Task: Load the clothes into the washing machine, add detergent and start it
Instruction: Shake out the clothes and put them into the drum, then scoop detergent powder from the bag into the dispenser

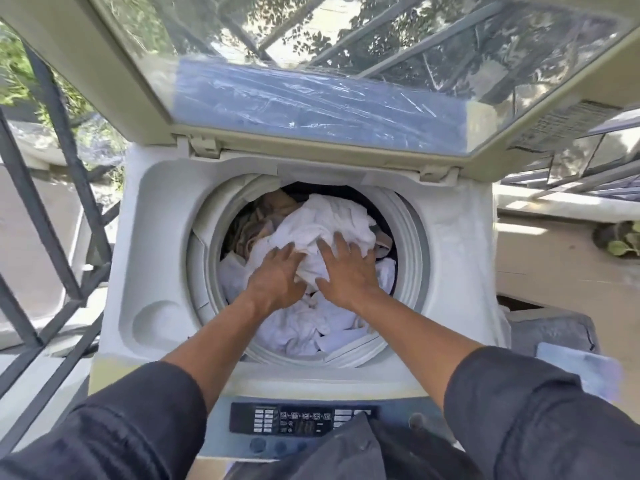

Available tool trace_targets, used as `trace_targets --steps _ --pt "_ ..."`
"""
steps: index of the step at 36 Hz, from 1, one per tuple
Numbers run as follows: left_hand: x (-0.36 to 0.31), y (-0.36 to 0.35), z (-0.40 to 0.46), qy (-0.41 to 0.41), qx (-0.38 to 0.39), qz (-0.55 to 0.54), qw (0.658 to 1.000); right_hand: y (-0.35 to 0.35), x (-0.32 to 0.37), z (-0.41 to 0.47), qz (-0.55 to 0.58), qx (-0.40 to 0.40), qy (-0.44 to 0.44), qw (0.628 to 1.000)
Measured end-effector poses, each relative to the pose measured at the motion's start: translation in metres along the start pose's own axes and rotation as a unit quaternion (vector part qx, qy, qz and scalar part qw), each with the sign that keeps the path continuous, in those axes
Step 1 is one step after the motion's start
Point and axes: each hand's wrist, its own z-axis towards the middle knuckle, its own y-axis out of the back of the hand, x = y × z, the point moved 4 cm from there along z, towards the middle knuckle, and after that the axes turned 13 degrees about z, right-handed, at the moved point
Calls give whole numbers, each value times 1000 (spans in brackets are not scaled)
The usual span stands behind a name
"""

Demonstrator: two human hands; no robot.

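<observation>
Washer (460, 258), top-loading, lid (311, 98) raised. Drum nearly full of clothes (332, 216), mostly white, some tan at rear. Left hand (277, 275) and right hand (346, 268), fingers spread flat, press on the heap. Loading looks near complete; detergent unseen, evidently not added; panel (298, 422) untouched, start pending.

Two bare hands, left hand (277, 277) and right hand (346, 271), with forearms uncovered. Dark charcoal long sleeves (540, 410) pushed up to just below the elbows, fabric creased. Matching dark garment front (356, 452) visible at the lower edge. No rings, watch or gloves.
</observation>
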Motion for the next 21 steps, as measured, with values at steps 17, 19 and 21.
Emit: trace_targets --steps 17,19,21 --pt "-26 95 -6 125 20 -713 689 78 21 -6 761 -12 -167 627" --pt "-28 106 -3 112 -7 -792 600 96 29 -6 850 -14 -155 503" --pt "-32 114 -2 98 -28 -847 521 109 31 -5 894 -39 -159 417"
